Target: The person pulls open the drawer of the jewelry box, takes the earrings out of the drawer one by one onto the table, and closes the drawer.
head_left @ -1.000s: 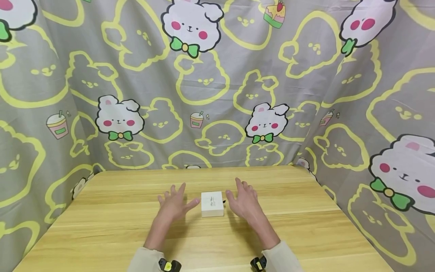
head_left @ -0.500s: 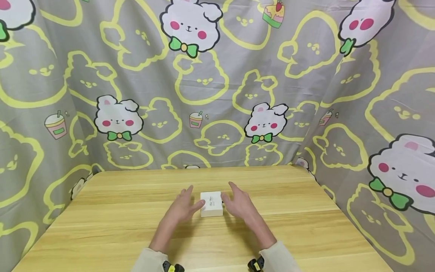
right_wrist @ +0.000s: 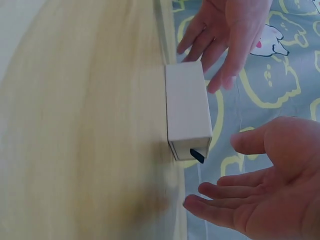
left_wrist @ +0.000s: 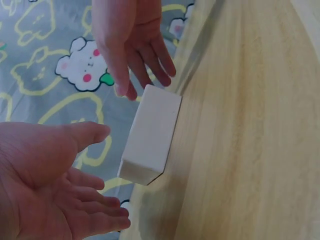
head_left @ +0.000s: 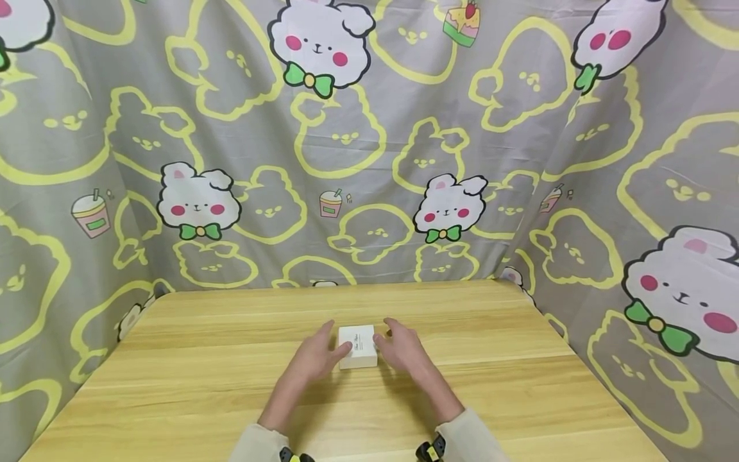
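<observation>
Box (head_left: 361,353), white and squared, sits flat around the middle of the wooden table (head_left: 358,417), with dark lettering (head_left: 357,340) on its top. A short black tab (right_wrist: 197,156) sticks out of the end facing my right hand (head_left: 401,348). That hand is open, thumb apart from loosely extended fingers; it has hold of nothing, and the right wrist view shows a gap between it and the box. My left hand (head_left: 317,355) is just beside the opposite end, likewise open and holding nothing; its thumb overlaps the box's left edge in the head view, yet the left wrist view shows them apart. Pale sleeves (head_left: 256,443) end partway up my forearms. Beyond the table hangs a grey curtain (head_left: 369,186) with white rabbits and yellow outlines.
</observation>
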Action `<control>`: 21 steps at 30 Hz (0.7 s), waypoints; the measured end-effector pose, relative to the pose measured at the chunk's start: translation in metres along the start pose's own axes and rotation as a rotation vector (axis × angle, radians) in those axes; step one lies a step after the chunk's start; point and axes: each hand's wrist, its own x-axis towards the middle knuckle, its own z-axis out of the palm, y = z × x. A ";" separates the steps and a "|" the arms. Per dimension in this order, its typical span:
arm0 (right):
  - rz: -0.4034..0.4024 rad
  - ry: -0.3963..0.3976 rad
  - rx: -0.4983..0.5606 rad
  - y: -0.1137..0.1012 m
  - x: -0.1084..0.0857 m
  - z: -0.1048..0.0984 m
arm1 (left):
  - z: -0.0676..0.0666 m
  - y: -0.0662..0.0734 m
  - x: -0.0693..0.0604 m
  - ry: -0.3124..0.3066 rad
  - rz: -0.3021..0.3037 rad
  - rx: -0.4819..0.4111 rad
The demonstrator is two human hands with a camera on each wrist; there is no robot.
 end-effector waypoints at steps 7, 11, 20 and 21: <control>-0.023 -0.026 0.011 0.001 0.002 0.004 | 0.005 0.002 0.001 -0.015 0.039 0.027; -0.032 -0.037 0.025 0.001 0.003 0.006 | 0.007 0.001 0.002 -0.010 0.045 0.034; -0.042 -0.053 0.040 0.001 0.005 0.009 | 0.014 -0.002 0.004 0.000 0.087 0.006; -0.044 -0.055 0.041 0.001 0.006 0.010 | 0.015 -0.002 0.005 0.004 0.101 0.012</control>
